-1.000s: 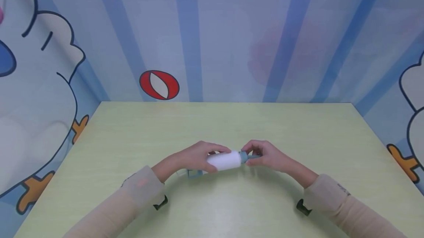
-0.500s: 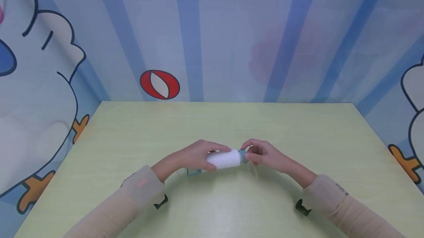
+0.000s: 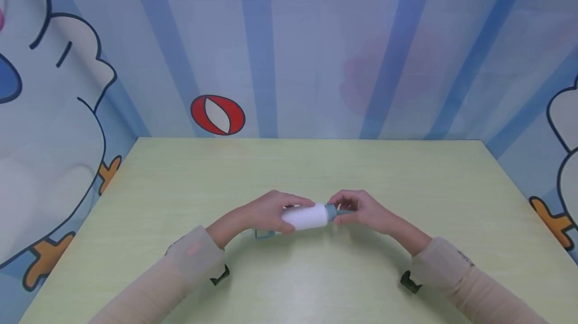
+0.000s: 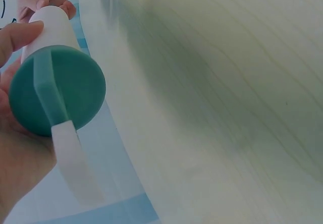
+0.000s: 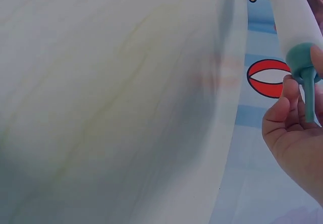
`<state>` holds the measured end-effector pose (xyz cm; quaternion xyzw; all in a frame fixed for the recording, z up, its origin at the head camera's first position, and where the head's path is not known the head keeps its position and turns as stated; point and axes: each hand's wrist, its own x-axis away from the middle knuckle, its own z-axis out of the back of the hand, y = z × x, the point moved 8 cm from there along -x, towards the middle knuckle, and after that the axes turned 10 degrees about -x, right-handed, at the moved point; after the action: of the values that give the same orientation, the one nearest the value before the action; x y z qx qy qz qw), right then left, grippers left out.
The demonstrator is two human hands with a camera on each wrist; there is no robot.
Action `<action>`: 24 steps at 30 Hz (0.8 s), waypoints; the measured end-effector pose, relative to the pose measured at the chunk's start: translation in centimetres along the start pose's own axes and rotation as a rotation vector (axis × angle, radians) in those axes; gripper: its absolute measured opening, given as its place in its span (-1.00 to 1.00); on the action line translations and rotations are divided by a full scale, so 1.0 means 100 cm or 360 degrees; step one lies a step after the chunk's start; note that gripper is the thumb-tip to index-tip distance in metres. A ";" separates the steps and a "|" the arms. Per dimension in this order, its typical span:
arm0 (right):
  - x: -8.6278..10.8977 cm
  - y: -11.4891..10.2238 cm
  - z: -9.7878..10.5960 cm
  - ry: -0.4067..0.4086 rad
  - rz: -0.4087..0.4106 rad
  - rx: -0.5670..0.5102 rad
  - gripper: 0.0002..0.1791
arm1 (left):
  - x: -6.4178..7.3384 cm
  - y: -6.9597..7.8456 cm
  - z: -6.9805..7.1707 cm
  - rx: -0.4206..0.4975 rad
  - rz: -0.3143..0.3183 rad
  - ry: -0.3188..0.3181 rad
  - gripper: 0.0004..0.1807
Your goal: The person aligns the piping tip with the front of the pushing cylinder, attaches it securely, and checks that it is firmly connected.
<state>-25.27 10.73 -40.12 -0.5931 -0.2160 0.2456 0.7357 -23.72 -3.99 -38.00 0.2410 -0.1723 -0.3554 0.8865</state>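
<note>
My left hand [image 3: 266,211] grips a white cylinder [image 3: 309,217] with teal ends, held lying nearly level over the table. In the left wrist view, its near end is a broad teal disc [image 4: 83,90] bearing a bent arm with a white strip [image 4: 73,158] at its tip. My right hand [image 3: 363,209] pinches the narrower teal cap [image 3: 331,212] at the other end with fingers and thumb. From that cap a slim teal stem [image 5: 309,100] sticks out towards the right palm.
A pale yellow-green table [image 3: 298,284] lies beneath both hands. Beyond its far edge stands a blue striped wall [image 3: 307,63] with a red and white ball printed on it. Cartoon-printed panels [image 3: 49,128] flank the table.
The right fingers have shifted about the teal cap; its stem shows, then is hidden behind them, then shows again. The left hand and cylinder stay almost still.
</note>
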 end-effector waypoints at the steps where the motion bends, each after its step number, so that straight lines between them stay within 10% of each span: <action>1: 0.000 0.000 0.000 0.0006 -0.0014 0.0006 -0.63 | 0.000 0.000 0.000 0.0005 0.0001 0.0001 -0.41; 24: 0.002 -0.010 0.000 0.0052 0.0065 -0.0069 -0.62 | 0.001 -0.002 0.005 0.0032 0.0012 0.0017 -0.39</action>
<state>-25.03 10.67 -39.18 -0.6171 -0.1973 0.2460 0.7209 -24.02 -4.31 -37.72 0.2510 -0.1721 -0.3490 0.8864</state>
